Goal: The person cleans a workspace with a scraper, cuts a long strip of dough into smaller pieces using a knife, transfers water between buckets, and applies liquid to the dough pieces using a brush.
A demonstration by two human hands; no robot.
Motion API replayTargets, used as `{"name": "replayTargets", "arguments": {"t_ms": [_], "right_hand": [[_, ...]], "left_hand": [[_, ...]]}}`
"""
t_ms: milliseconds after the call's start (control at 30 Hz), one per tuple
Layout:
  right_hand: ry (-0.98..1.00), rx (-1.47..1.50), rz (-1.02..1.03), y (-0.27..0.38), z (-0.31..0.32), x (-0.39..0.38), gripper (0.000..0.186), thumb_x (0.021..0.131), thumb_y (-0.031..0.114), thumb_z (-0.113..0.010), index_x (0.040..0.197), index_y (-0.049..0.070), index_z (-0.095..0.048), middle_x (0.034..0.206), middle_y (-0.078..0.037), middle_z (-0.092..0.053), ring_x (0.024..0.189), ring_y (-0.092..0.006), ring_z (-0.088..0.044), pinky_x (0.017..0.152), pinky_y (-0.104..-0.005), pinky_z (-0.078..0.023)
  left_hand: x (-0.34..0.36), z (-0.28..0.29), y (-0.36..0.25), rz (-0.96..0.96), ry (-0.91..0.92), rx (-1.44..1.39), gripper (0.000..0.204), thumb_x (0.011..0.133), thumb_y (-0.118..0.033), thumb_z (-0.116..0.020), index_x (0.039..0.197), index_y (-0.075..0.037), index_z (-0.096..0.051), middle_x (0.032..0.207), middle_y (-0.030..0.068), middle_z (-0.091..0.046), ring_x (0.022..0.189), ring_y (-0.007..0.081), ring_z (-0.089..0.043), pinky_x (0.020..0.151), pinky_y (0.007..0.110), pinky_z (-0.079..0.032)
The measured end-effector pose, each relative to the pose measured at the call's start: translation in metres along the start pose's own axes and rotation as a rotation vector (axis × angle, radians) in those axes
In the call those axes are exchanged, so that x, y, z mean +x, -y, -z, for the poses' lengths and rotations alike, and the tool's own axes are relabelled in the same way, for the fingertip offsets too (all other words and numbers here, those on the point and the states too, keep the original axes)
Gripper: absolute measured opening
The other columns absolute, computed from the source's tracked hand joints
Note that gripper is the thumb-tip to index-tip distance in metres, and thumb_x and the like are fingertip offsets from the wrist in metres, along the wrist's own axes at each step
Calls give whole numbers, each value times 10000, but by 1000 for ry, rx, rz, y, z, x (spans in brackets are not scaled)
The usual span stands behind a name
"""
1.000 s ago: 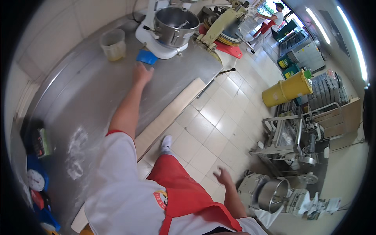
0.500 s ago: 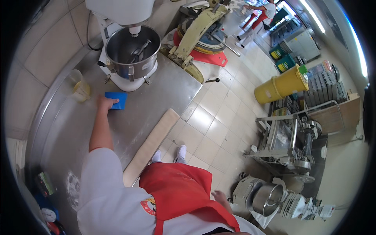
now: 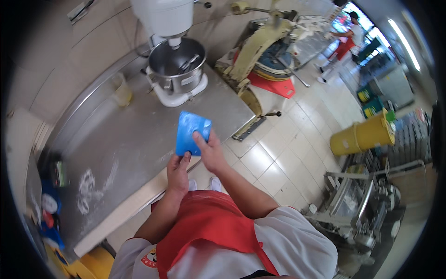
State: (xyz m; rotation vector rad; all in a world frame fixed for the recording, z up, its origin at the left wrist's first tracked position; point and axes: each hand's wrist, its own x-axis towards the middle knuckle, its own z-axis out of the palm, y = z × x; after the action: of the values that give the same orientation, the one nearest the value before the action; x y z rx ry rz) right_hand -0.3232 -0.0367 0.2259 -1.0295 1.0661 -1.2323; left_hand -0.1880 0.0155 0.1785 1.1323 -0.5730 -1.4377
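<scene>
A blue plastic dough scraper [image 3: 188,131] is held up in front of me, over the near edge of the metal table. My left hand [image 3: 178,171] pinches its lower edge between thumb and fingers. From the right, my right hand [image 3: 211,151] grips it, thumb across the front and fingers behind. Below my hands, a long pale strip that looks like dough [image 3: 123,211] lies along the table's front edge. My forearms cover part of its right end.
On the metal table [image 3: 134,135] stand a white mixer with a steel bowl [image 3: 176,69] and a clear jug [image 3: 122,93]. White flour [image 3: 86,186] is smeared at left, near a blue scale [image 3: 50,203]. Beyond are a large old machine [image 3: 260,60], a yellow barrel [image 3: 362,138] and another person [image 3: 346,42].
My left hand has brought the scraper from beside the jug back toward my body. My right hand has come up from my side and taken hold of it too. The view has shifted.
</scene>
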Motion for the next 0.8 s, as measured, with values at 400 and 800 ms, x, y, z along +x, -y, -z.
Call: {"name": "replayTargets", "arguments": {"t_ms": [400, 800], "right_hand": [[432, 65, -182, -32, -7, -53, 277, 1038, 272, -637, 1141, 17, -673, 978, -10, -684, 887, -92, -595, 812, -271, -506], [-345, 42, -22, -54, 55, -61, 380, 1018, 326, -676, 1237, 18, -631, 1084, -30, -684, 947, -166, -629, 861, -331, -530]], "left_hand": [[-43, 28, -54, -234, -261, 147, 315, 1000, -271, -700, 1044, 36, -753, 832, 18, -692, 752, 107, -601, 726, 286, -518], [-111, 108, 65, -130, 275, 693, 207, 954, -125, -623, 850, 28, -718, 740, 121, -683, 696, 192, -622, 668, 339, -507]]}}
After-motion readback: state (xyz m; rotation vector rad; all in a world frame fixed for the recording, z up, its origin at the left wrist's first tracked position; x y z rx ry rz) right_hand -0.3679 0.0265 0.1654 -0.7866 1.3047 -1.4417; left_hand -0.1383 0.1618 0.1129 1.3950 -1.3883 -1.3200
